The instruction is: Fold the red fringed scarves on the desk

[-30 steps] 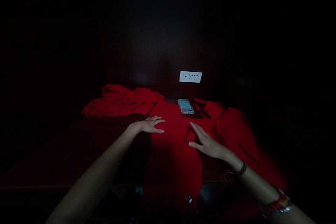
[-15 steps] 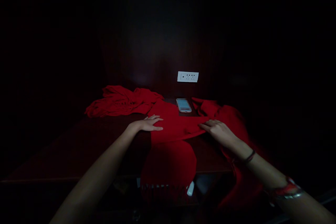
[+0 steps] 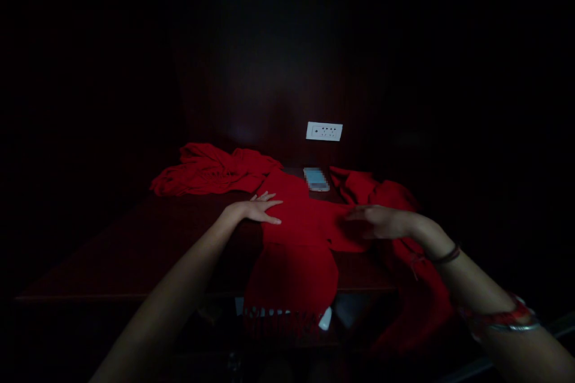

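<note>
A red scarf (image 3: 291,269) lies over the dark table, its fringed end hanging past the front edge. Flat on the cloth's left side rests my left hand (image 3: 259,209), fingers spread, with a ring on one finger. My right hand (image 3: 381,221) hovers over the strip of red cloth that runs to the right; its fingers are loosely extended and slightly blurred, and nothing shows in them. More red cloth (image 3: 390,194) is bunched beyond that hand and drops over the table's front on the right.
Another crumpled heap of red cloth (image 3: 215,170) lies at the back left of the table (image 3: 135,251). A phone (image 3: 317,179) with a blurred screen lies near the wall, below a white socket plate (image 3: 324,131). White items (image 3: 326,318) show under the table edge.
My right hand has let go of the cloth's edge and lifted, moving slightly right. The right-hand strip now lies flatter and wider. My left hand has stayed on the scarf.
</note>
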Action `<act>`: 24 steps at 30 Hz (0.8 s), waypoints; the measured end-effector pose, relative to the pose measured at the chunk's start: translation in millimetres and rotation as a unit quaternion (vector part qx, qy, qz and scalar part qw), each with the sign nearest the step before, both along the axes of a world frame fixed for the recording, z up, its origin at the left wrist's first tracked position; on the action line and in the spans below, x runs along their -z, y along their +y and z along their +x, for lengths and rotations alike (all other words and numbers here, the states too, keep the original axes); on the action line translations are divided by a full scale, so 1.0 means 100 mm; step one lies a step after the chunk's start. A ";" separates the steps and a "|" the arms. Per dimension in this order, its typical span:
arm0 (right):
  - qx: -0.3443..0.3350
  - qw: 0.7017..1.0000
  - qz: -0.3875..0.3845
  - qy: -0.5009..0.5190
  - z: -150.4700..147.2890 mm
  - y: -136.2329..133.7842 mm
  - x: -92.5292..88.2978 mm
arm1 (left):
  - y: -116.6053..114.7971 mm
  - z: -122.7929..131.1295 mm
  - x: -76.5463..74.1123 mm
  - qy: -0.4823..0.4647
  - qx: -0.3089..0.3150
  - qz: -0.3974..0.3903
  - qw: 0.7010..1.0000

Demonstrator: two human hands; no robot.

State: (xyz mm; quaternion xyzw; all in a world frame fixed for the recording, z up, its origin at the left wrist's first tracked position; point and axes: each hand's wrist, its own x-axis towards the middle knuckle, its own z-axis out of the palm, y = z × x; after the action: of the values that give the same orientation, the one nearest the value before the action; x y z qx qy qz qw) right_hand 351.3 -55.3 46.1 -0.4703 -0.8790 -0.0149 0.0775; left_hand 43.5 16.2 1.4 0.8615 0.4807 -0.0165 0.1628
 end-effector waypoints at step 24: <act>0.296 0.951 0.091 -0.021 0.00 0.08 -0.11 | -0.03 -0.08 0.06 -0.156 -0.010 0.074 0.985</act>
State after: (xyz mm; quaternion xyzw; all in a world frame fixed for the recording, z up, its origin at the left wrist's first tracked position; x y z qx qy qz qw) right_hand 351.0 -47.0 57.1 -0.7000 -0.6966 -0.1269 0.0930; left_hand 35.6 12.8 -4.7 0.8583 0.4577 0.1556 0.1723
